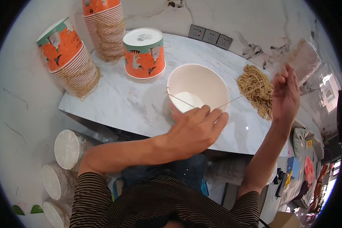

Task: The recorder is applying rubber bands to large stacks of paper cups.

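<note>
A large paper bucket [199, 81] with a white inside stands mouth up on the marble-patterned table. A thin tan cord [182, 101] is fastened at its left rim and crosses the mouth. My left hand [199, 129] is at the near right rim, its fingers closed on the cord. From there the cord runs up to the right, until it is lost against a pile of tan cords [256, 89]. My right hand [287, 95] is raised beside that pile, fingers pinched together. A blurred tan strand shows above its fingertips.
An upside-down orange and green bucket [145, 57] stands behind. Leaning stacks of buckets with cord handles [70, 57] are at the left, another stack [104, 34] farther back. Wrapped white bucket stacks [67, 149] lie below the table's left edge. Wall sockets [210, 37] line the back.
</note>
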{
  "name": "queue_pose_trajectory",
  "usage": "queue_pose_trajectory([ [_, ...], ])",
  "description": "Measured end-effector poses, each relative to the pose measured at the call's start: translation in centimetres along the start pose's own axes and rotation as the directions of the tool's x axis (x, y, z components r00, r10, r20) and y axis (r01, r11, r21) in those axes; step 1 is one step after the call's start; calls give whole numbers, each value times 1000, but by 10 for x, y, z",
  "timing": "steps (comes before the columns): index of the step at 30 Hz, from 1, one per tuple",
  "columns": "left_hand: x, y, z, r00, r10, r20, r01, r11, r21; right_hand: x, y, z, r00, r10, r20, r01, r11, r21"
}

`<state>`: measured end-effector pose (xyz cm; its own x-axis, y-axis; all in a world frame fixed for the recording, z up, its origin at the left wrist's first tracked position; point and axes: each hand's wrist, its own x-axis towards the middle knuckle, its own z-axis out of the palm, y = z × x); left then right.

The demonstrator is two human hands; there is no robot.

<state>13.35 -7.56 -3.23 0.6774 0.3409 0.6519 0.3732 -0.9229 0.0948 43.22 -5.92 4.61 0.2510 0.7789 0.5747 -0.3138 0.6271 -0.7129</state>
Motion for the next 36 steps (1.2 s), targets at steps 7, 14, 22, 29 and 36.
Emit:
queue_pose_trajectory([
  [7, -28, -36, -54, 997, 59, 57, -56, 997, -49, -12, 58, -25, 969, 192, -158, -230, 932, -279],
  [14, -21, -39, -75, 968, 35, 248, -44, 999, 32, -30, 42, -61, 932, 17, -363, -115, 961, -252],
  [22, 4, -4, -38, 986, 17, 163, 1, 994, -105, -101, 24, -14, 958, 162, -235, -257, 847, -465],
  [29, 16, 2, -17, 960, -161, 230, 205, 961, -184, -156, 37, 32, 941, 325, -95, -329, 811, -483],
  [36, 16, -1, -18, 925, -235, 299, 311, 921, -235, -164, 61, 40, 995, 99, -33, -99, 783, -614],
])
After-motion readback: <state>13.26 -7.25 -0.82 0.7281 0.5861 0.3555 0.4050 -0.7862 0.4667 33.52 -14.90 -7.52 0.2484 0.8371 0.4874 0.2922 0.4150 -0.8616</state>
